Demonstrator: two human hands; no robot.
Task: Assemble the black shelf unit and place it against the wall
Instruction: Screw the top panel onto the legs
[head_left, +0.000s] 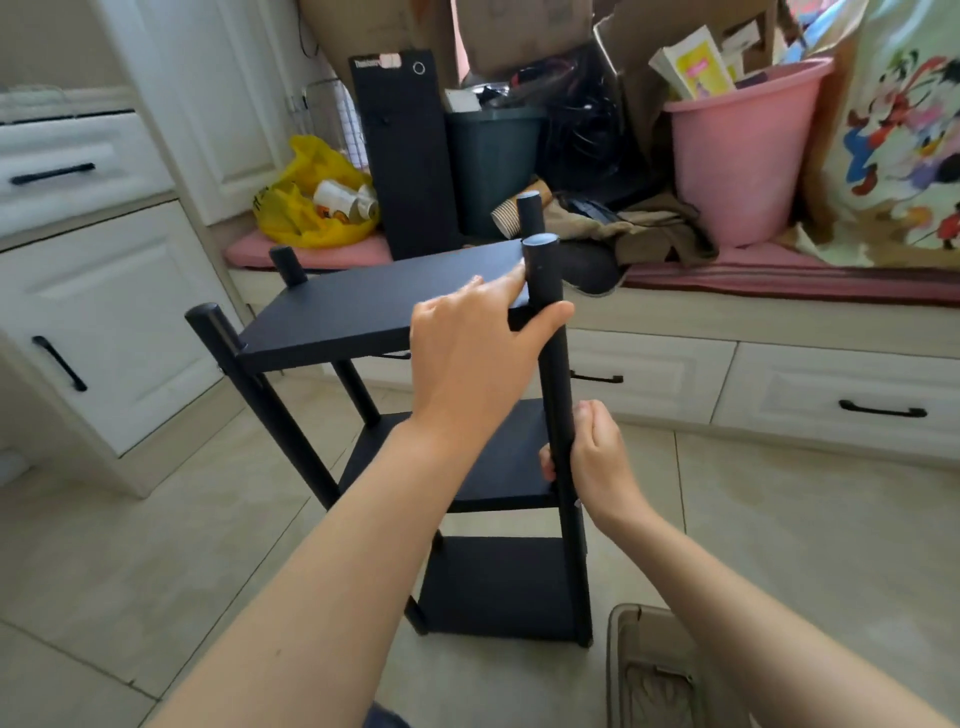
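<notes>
right hand (597, 457) grips the front post (557, 374) of the black shelf unit (363, 306); left hand (478, 358) clasps it higher up, thumb hooked round.

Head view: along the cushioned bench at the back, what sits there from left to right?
Yellow plastic bag → black computer tower → dark green bin → pink bucket → cartoon-print cloth.

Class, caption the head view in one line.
The left hand and right hand hold one post of the black shelf unit.
</notes>
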